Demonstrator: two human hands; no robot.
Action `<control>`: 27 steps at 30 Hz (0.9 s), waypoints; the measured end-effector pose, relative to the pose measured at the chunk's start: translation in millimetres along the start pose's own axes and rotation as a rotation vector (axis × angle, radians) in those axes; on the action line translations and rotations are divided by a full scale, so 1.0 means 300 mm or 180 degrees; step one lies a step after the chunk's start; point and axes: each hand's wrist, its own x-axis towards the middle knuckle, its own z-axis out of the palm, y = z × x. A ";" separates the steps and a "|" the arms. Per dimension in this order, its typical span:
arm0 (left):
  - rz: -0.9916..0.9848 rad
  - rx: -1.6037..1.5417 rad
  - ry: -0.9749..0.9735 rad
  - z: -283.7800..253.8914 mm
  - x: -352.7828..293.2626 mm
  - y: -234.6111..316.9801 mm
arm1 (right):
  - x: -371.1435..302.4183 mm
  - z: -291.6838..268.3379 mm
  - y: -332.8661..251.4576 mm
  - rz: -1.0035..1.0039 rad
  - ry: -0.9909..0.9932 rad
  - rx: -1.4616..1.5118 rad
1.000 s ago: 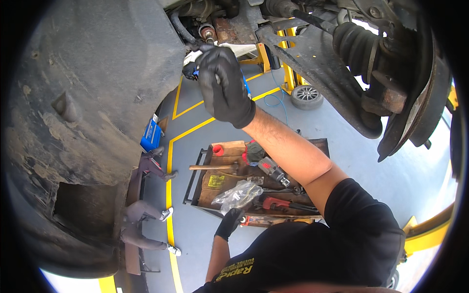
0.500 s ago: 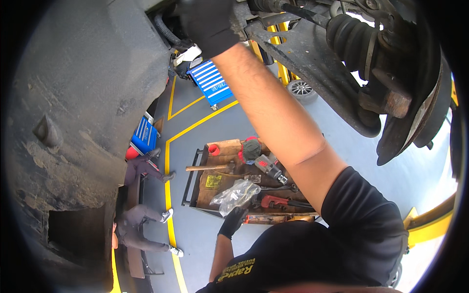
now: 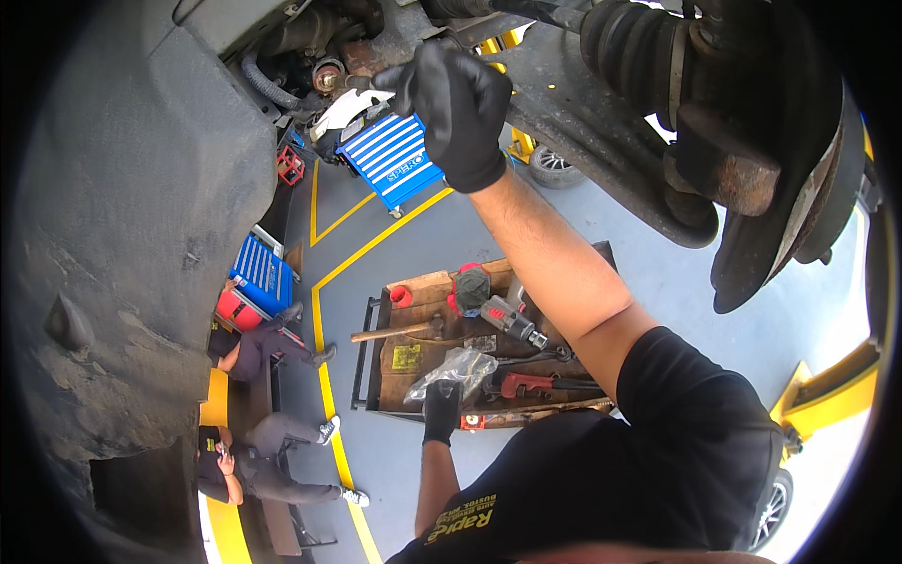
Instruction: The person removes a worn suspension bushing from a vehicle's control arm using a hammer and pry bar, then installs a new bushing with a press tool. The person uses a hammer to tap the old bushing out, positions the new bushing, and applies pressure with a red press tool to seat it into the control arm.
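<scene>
My right hand [image 3: 458,113], in a black glove, is raised under the car with its fingers curled. Its fingertips point left toward a rusty round part [image 3: 328,77] in the wheel well; whether something small sits between them is hidden. Low down, beside the tool cart, my left hand [image 3: 442,412], also black-gloved, is closed at the lower edge of a clear plastic bag [image 3: 462,368]. Just right of that hand, a red pipe wrench [image 3: 531,384] lies in the cart tray [image 3: 399,362], near a grey impact wrench [image 3: 512,322] and a wooden-handled hammer [image 3: 390,333].
A dark axle boot [image 3: 625,52] and control arm [image 3: 601,155] hang at upper right. The grey wheel-well liner [image 3: 141,235] fills the left. Blue tool cabinets [image 3: 390,155] stand on the floor beyond. Two people sit on a bench [image 3: 268,479] at lower left.
My right hand has come down and right, out of the wheel well, uncovering the round part. My left hand has shifted slightly up and left against the bag.
</scene>
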 end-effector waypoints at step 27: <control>-0.1177 0.1208 0.0896 0.253 0.013 0.021 | 0.307 0.328 -0.090 0.0000 0.0086 -0.0431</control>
